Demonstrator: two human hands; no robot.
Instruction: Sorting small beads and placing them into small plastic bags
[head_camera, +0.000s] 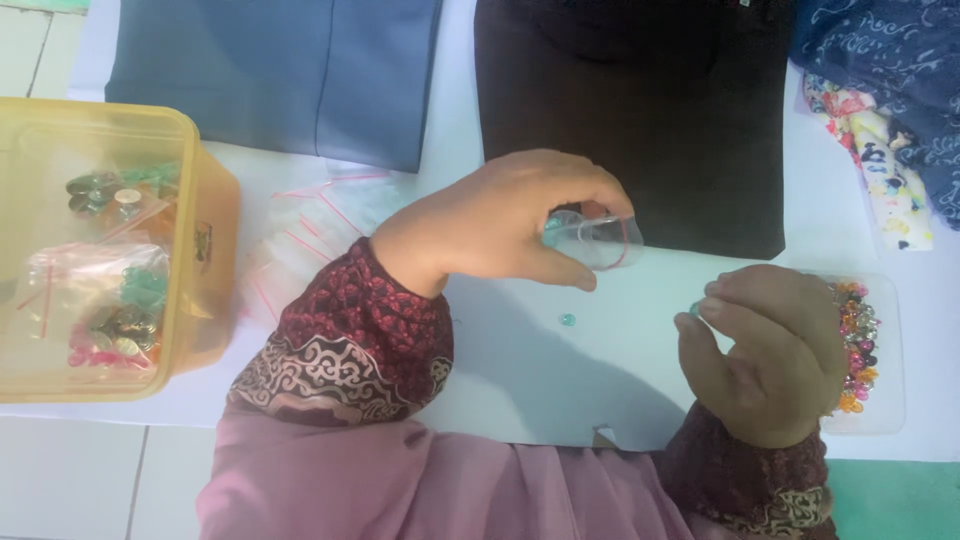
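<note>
While left hand (500, 225) pinches clear pouch (598, 240) | right hand (765, 350) grip clamps teal bead (695, 309)

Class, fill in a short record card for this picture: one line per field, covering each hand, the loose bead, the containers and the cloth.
Left hand: left hand pinches a small clear bag, held open above the white sheet
Right hand: right hand pinches a green bead at its fingertips
Loose bead: one teal bead lies on the sheet between the hands
Containers: yellow tub of bagged beads at left; clear tray of mixed beads at right
Cloth: grey fabric, dark brown fabric
</note>
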